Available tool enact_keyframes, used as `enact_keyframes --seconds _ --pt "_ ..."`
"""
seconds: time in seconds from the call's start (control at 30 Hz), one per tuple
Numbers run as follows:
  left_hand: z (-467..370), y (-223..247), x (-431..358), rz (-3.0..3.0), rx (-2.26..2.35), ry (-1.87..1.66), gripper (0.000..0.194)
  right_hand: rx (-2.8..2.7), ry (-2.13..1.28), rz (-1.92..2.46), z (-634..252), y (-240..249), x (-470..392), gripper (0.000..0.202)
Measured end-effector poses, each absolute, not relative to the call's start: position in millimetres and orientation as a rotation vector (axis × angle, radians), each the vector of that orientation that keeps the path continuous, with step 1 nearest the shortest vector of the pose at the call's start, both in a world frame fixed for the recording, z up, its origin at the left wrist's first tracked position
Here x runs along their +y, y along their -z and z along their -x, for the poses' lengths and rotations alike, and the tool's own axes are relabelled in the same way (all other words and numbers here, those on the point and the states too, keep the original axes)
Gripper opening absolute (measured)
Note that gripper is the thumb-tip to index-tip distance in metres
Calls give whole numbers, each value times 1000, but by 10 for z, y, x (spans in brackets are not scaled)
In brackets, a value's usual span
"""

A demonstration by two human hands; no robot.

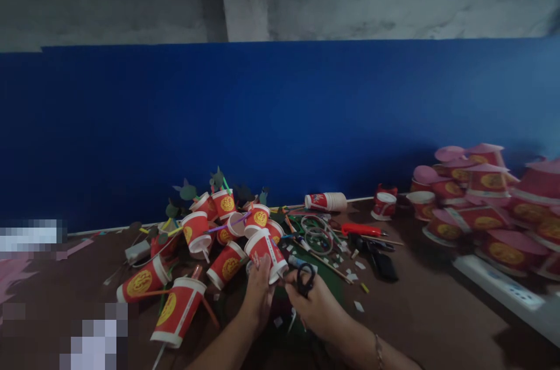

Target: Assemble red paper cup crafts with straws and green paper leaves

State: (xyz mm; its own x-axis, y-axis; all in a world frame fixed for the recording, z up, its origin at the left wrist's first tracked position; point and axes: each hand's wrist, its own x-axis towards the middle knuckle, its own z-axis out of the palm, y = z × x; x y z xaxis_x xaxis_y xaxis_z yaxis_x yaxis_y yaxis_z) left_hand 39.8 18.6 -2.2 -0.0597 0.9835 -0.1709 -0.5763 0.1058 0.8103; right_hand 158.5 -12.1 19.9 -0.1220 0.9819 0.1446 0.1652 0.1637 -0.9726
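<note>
My left hand is wrapped round the lower side of a red and white paper cup, which is held tilted above the table. Black-handled scissors sit in my right hand, close to the cup's lower rim. The scissor blades are mostly hidden by the cup and fingers. Around the held cup lie several more red paper cups with yellow round emblems, some with straws or coloured strips sticking out. Beneath my hands is a dark green mat with small white scraps on it.
A stack of nested cups lies at the back. To its right are a red-handled tool, a coil of pale wire and a black object. Cups with pink paper tops and a white power strip fill the right side.
</note>
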Motion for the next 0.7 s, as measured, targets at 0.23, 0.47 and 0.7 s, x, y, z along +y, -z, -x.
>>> enact_keyframes --seconds 0.23,0.47,0.7 --pt "-407 -3 185 -558 851 -1392 32 -1514 -1114 1139 -1606 -189 -115 18" --pt "-389 8 209 -601 823 -1377 36 -1097 -1720 1072 -1584 -103 -12 39" --pt "-415 7 197 -528 882 -1402 38 -1563 -1046 1181 -1612 -252 -117 12"
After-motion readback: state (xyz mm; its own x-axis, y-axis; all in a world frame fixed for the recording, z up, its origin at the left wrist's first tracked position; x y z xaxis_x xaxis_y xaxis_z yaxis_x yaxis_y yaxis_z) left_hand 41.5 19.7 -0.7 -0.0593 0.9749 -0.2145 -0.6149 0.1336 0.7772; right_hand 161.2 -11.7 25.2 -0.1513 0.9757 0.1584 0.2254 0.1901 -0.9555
